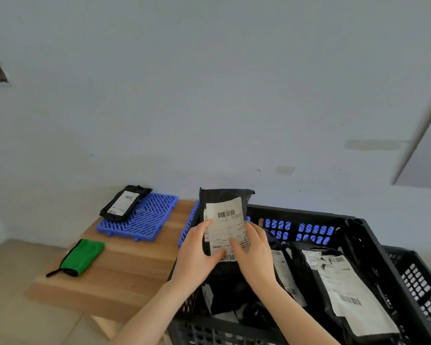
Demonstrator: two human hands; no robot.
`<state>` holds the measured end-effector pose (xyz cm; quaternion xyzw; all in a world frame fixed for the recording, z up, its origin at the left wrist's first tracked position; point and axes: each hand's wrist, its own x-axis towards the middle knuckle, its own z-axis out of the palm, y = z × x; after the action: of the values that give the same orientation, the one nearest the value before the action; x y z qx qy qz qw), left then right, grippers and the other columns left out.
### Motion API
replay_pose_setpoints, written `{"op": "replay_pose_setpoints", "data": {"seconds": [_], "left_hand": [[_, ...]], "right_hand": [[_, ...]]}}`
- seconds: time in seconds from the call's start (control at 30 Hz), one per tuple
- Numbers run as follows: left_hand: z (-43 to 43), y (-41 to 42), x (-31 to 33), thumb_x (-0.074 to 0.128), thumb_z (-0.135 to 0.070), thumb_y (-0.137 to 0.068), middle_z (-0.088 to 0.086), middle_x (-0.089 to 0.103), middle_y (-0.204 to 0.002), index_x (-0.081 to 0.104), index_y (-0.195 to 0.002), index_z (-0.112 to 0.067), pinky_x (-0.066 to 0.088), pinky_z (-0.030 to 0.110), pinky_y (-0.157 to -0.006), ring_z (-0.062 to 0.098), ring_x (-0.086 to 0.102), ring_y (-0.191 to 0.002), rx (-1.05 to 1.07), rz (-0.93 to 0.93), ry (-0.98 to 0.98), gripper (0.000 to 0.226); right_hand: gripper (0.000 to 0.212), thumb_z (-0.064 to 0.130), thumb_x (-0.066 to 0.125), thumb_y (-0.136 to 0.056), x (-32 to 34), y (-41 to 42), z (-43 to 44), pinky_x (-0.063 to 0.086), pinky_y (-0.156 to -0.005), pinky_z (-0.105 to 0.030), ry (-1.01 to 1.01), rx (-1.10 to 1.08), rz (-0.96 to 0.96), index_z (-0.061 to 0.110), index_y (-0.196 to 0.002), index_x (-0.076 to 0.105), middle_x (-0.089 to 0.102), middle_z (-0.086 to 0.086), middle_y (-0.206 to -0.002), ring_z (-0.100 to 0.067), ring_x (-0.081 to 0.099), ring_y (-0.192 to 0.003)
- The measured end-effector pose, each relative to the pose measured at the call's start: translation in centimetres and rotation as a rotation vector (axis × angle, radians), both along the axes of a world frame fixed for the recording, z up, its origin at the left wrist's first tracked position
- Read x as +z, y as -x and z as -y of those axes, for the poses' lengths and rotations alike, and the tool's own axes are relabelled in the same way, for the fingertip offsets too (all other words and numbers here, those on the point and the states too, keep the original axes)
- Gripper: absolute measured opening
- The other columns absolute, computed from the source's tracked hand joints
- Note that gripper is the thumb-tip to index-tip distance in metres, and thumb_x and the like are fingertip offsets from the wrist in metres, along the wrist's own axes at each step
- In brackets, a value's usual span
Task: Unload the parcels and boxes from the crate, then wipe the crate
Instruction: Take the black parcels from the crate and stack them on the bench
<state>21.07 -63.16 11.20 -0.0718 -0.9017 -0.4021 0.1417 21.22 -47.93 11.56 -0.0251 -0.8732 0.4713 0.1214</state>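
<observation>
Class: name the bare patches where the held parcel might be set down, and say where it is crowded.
Bare wood on the table between the green cloth and the crate; the right part of the blue mat, beside the parcel on it. The crate is crowded with parcels.

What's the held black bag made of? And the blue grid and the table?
The black bag looks like thin plastic film, slightly shiny and crinkled. The blue grid is probably hard moulded plastic, with stiff slats. The table seems to be wood, showing grain and plank lines.
</observation>
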Motion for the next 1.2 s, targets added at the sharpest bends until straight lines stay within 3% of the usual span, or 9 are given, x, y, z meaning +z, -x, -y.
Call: {"op": "replay_pose_setpoints", "data": {"seconds": [0.1,0.2,0.33,0.43,0.6,0.77,0.9,1.0,1.2], "left_hand": [[1.9,0.2,1.0,0.080,-0.030,-0.078,-0.011,0.048,-0.138,0.040,-0.141,-0.028,0.040,0.017,-0.102,-0.001,0.041,-0.126,0.045,-0.057,-0.033,0.074],[4.2,0.5,2.0,0.080,-0.028,-0.078,-0.014,0.049,-0.137,0.042,-0.140,-0.026,0.036,0.007,-0.094,-0.004,0.041,-0.123,0.078,-0.085,-0.064,0.072],[8.3,0.9,3.0,0.080,-0.028,-0.078,-0.013,0.049,-0.136,0.042,-0.140,-0.027,0.037,0.015,-0.099,-0.004,0.040,-0.122,0.128,-0.085,-0.134,0.073],[12.6,1.4,3.2,0.081,-0.028,-0.077,-0.013,0.051,-0.136,0.044,-0.139,-0.029,0.041,0.020,-0.102,-0.002,0.042,-0.123,0.150,-0.091,-0.157,0.072],[21.3,2.9,3.7,0.080,-0.029,-0.077,-0.013,0.051,-0.136,0.043,-0.140,-0.029,0.044,0.032,-0.106,0.004,0.044,-0.128,0.173,-0.095,-0.157,0.073],[30.2,5.2,2.9,0.081,-0.029,-0.077,-0.015,0.051,-0.135,0.043,-0.138,-0.031,0.043,0.024,-0.104,0.004,0.044,-0.127,0.186,-0.085,-0.139,0.072],[35.6,7.2,1.3,0.080,-0.027,-0.077,-0.014,0.052,-0.136,0.043,-0.137,-0.032,0.045,0.027,-0.104,0.005,0.046,-0.128,0.187,-0.033,-0.130,0.071],[38.5,9.1,0.2,0.080,-0.026,-0.077,-0.014,0.052,-0.136,0.043,-0.137,-0.033,0.046,0.033,-0.105,0.007,0.046,-0.128,0.170,0.004,-0.133,0.070],[43.1,15.7,-1.7,0.079,-0.019,-0.079,-0.013,0.054,-0.130,0.047,-0.133,-0.030,0.042,0.017,-0.095,0.003,0.048,-0.119,0.169,0.069,-0.123,0.064]], "right_hand": [[0.052,0.023,0.060,-0.091,1.5,0.1,2.2,0.049,-0.091,-0.019,0.108,0.020,-0.068,0.028,-0.140,0.043,0.044,0.010,-0.138,-0.003,0.047,-0.119],[0.055,0.017,0.062,-0.090,2.8,0.4,5.0,0.051,-0.094,-0.026,0.182,0.019,-0.095,0.029,-0.140,0.043,0.052,0.010,-0.133,-0.006,0.051,-0.119],[0.057,0.011,0.062,-0.090,4.5,1.1,9.1,0.045,-0.074,-0.003,0.177,0.057,-0.113,0.027,-0.141,0.041,0.053,0.013,-0.130,0.000,0.050,-0.114],[0.058,0.009,0.061,-0.090,5.0,1.8,13.2,0.040,-0.064,0.005,0.167,0.095,-0.117,0.026,-0.142,0.041,0.052,0.015,-0.124,0.004,0.046,-0.109],[0.059,0.009,0.062,-0.089,4.9,3.5,21.9,0.043,-0.072,-0.003,0.175,0.112,-0.117,0.027,-0.141,0.041,0.054,0.016,-0.124,-0.002,0.052,-0.114],[0.060,0.009,0.064,-0.088,4.5,5.9,30.5,0.046,-0.086,-0.016,0.158,0.121,-0.090,0.024,-0.141,0.041,0.052,0.010,-0.129,-0.006,0.050,-0.116],[0.059,0.011,0.066,-0.087,2.5,7.8,35.7,0.045,-0.088,-0.013,0.142,0.107,-0.083,0.025,-0.140,0.043,0.045,0.009,-0.134,-0.004,0.046,-0.118],[0.062,0.015,0.067,-0.086,1.0,9.9,38.7,0.045,-0.102,-0.027,0.128,0.083,-0.034,0.024,-0.142,0.041,0.032,0.005,-0.147,-0.011,0.036,-0.133],[0.063,0.014,0.065,-0.088,-1.1,16.5,43.5,0.038,-0.087,-0.008,0.143,0.121,0.033,0.025,-0.143,0.038,0.030,0.003,-0.149,-0.009,0.036,-0.131]]}}
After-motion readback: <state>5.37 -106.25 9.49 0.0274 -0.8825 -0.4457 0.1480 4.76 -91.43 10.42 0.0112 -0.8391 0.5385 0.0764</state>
